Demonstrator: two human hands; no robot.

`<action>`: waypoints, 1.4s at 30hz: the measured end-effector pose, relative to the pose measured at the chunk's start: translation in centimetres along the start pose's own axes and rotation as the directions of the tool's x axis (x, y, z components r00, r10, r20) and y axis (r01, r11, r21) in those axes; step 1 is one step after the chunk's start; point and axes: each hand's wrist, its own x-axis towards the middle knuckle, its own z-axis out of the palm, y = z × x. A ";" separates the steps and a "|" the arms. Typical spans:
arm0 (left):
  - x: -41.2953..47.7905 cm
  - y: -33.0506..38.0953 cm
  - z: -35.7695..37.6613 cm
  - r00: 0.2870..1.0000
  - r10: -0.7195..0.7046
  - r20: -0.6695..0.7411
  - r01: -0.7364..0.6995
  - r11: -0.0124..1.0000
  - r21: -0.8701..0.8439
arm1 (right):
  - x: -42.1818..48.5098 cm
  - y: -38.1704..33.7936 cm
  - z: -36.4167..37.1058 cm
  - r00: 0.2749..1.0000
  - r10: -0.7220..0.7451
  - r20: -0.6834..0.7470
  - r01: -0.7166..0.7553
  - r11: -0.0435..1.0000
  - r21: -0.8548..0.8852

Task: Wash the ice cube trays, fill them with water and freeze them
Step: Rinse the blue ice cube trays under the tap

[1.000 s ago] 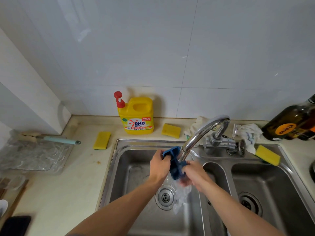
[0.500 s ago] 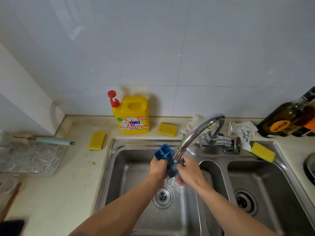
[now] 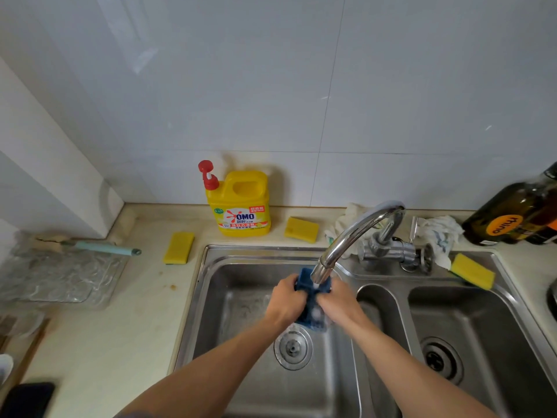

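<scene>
Gripping the left edge of a small blue plastic ice cube tray (image 3: 305, 278) with the left hand (image 3: 286, 301), fingers curled round it. Clamping the opposite edge with the right hand (image 3: 339, 306), likewise curled; close together, with only the tray between.

Holding the tray above the left basin of a stainless-steel double sink (image 3: 256, 256), right under the spout of a curved chrome faucet (image 3: 355, 233); touching the spout or just short of it, cannot tell. Catching a short white stream of water on the tray's upper part. Straight below, on the basin floor, a round metal drain strainer (image 3: 292, 346); in the right basin, a second, darker drain (image 3: 440, 359).

Around the sink, on a pale beige countertop (image 3: 120, 327): a yellow plastic detergent jug with a red pump (image 3: 241, 206), upright against the white tiled wall (image 3: 301, 86); a yellow rectangular sponge (image 3: 301, 229) just to its right; a second yellow sponge (image 3: 178, 248) left of the sink rim; a third yellow sponge (image 3: 471, 271) on the sink's back ledge, right of the faucet base. Behind the faucet, a crumpled white cloth (image 3: 440, 233) on the right and another white cloth (image 3: 343, 220) on the left.

Far right, a dark glass bottle with an orange label (image 3: 509, 220). Far left, a clear crinkled plastic tray (image 3: 60, 276), with a pale teal-handled tool (image 3: 102, 247) lying along its far edge.
</scene>
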 end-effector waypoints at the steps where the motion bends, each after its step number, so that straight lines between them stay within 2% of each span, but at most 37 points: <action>1: 0.0 -0.1 -0.1 1.000 -0.005 0.005 0.005 1.000 0.003 | 0.1 0.0 0.2 1.000 -0.008 0.005 0.008 1.000 -0.025; 3: 0.0 -0.4 -0.2 0.999 -0.034 0.029 0.036 0.997 -0.062 | 0.1 0.2 0.4 1.000 -0.005 0.001 0.005 1.000 -0.027; 5: -0.3 -0.6 -0.1 0.992 -0.093 0.088 0.111 0.967 -0.230 | 0.2 0.4 0.2 0.999 0.017 -0.031 -0.016 1.000 0.012; 8: -0.8 -0.6 0.1 0.958 -0.195 0.208 0.274 0.832 -0.483 | 0.2 0.6 -0.4 0.991 0.062 -0.117 -0.053 0.995 0.080; 12: -1.3 -0.9 0.5 0.919 -0.218 0.328 0.378 0.724 -0.577 | -0.1 0.5 -0.8 0.982 0.072 -0.177 -0.040 0.984 0.176; 14: -1.0 -1.0 0.9 0.921 -0.251 0.297 0.384 0.708 -0.592 | -0.4 0.4 -0.6 0.986 0.022 -0.163 0.000 0.991 0.131; 16: -0.6 -0.9 1.2 0.939 -0.257 0.229 0.343 0.756 -0.558 | -0.8 0.4 -0.4 0.989 -0.011 -0.148 0.028 0.993 0.112; 19: -0.3 -0.9 0.6 0.966 -0.206 0.157 0.256 0.845 -0.470 | -1.0 0.0 -0.7 0.993 0.032 -0.111 -0.008 0.978 0.208; 23: 0.0 -0.9 -0.5 0.978 -0.160 0.131 0.203 0.865 -0.459 | -0.6 -0.3 -1.8 0.992 0.075 -0.101 -0.043 0.958 0.283; 27: 0.4 -0.8 -0.5 0.978 -0.151 0.140 0.199 0.869 -0.454 | -0.4 -0.3 -2.4 0.990 0.007 -0.142 0.021 0.981 0.193; 35: 0.4 -1.0 1.3 0.939 -0.235 0.252 0.332 0.812 -0.481 | -0.4 0.1 -3.0 0.968 -0.058 -0.242 0.097 0.984 0.152; 42: 0.3 -0.9 1.8 0.915 -0.238 0.327 0.386 0.755 -0.531 | -0.8 0.5 -3.5 0.957 -0.069 -0.281 0.128 0.973 0.194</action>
